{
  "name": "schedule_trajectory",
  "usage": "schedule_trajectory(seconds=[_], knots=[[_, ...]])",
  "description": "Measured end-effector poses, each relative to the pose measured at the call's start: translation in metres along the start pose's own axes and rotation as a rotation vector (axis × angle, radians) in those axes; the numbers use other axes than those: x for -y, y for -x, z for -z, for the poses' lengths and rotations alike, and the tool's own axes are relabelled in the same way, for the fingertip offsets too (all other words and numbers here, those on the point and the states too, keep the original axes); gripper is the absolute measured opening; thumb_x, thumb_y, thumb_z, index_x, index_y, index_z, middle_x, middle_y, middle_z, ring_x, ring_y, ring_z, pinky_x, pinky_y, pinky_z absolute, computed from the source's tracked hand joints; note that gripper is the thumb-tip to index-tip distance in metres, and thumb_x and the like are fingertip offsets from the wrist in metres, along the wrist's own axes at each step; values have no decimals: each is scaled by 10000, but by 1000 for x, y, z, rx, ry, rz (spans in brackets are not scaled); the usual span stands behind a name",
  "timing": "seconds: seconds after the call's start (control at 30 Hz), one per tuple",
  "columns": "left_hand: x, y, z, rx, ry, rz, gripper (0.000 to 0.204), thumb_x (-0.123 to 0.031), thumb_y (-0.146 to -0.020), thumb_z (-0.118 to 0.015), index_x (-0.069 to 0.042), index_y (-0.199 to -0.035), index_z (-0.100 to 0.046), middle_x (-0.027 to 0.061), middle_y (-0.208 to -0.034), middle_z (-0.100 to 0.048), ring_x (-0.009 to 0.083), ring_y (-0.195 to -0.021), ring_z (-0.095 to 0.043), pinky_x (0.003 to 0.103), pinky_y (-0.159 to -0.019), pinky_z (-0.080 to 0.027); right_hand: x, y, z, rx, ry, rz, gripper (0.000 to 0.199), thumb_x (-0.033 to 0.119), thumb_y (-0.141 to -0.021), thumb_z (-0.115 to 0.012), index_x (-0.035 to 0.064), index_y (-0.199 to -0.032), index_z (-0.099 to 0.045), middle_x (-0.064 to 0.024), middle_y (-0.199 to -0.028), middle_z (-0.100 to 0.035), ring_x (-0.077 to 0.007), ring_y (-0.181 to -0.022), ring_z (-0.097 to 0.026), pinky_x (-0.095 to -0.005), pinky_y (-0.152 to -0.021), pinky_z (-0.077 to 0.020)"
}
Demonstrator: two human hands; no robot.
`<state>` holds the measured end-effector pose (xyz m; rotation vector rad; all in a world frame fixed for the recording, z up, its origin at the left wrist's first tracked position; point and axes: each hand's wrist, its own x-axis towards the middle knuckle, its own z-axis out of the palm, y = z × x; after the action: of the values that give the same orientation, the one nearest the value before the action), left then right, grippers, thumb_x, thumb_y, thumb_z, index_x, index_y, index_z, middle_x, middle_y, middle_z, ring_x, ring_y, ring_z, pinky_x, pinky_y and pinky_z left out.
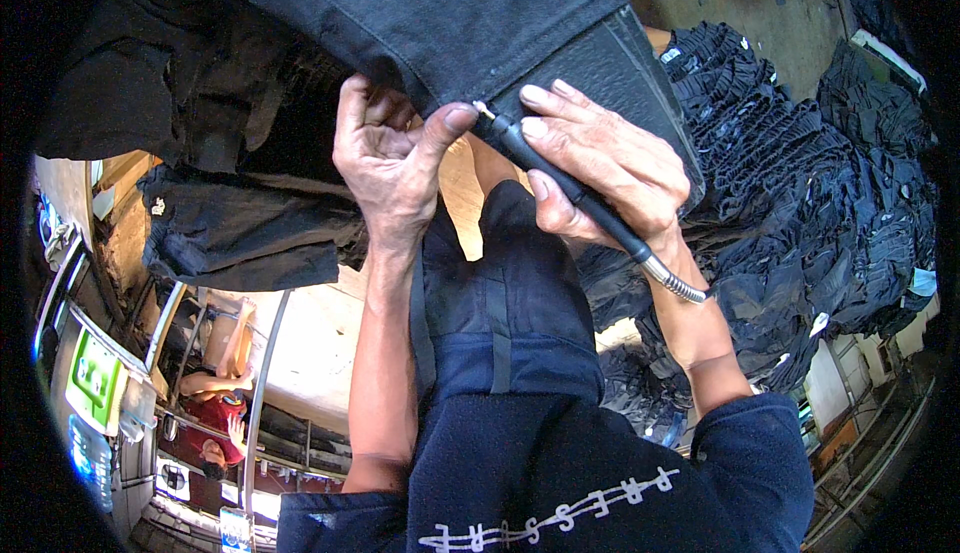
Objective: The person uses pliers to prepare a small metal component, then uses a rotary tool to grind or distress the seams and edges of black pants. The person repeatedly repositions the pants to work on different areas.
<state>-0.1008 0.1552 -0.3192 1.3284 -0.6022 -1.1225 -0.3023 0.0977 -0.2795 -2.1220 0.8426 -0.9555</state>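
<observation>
Nearest the camera, the right hand (pixel 600 168) was wrapped around a black pen-shaped tool (pixel 565 178) with a ribbed metal hose (pixel 678 281) trailing from its rear end; its tip met the edge of a dark denim garment (pixel 440 13) held up in front. The left hand (pixel 390 158) pinched that same edge just beside the tip, thumb pressed against the cloth. Beyond to the right lay a heap of dark folded garments (pixel 800 183). Far lower left, another person in a red shirt (pixel 215 418) sat.
</observation>
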Motion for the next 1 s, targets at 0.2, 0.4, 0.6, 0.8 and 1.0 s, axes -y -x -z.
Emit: schedule_trajectory(seconds=[0.2,0.4,0.6,0.8,1.0], knots=[[-3,1,-2,-18,20,37,622,-22,-837,-952,0,-1315,-554,88,-1151,-698,166,-1068,-683,269,-920,-559,-1,3,1,-64,42,-7,261,28,-816,-800,-35,-1068,-809,-167,-1000,-815,-357,-1065,-811,-500,-1017,-637],[-3,2,1,-17,0,54,641,-34,-830,-961,2,-1320,-549,111,-1202,-696,182,-1110,-678,290,-958,-558,-4,5,1,-122,88,-20,241,63,-837,-804,-50,-1050,-806,-169,-998,-816,-354,-1039,-816,-498,-1001,-645],[-12,7,-10,-165,-115,19,609,-114,-822,-986,9,-1266,-588,78,-1116,-693,137,-1016,-667,247,-835,-563,-4,8,1,-242,129,-77,249,106,-914,-796,-69,-1091,-796,-190,-1029,-813,-360,-1041,-812,-487,-1010,-635],[-60,10,-19,-149,-610,174,376,-245,-841,-983,-3,-803,-698,-47,-661,-596,21,-624,-515,210,-562,-426,-17,-13,27,-642,-129,-705,327,288,-1118,-660,20,-1282,-753,-86,-1083,-815,-136,-959,-731,-284,-866,-574],[-63,11,-9,-15,-572,116,366,-207,-886,-939,-10,-792,-646,-66,-638,-474,30,-617,-399,257,-529,-304,-42,-47,38,-266,-310,-810,431,120,-847,-950,31,-1215,-743,-45,-1040,-760,-132,-968,-725,-270,-889,-596]])
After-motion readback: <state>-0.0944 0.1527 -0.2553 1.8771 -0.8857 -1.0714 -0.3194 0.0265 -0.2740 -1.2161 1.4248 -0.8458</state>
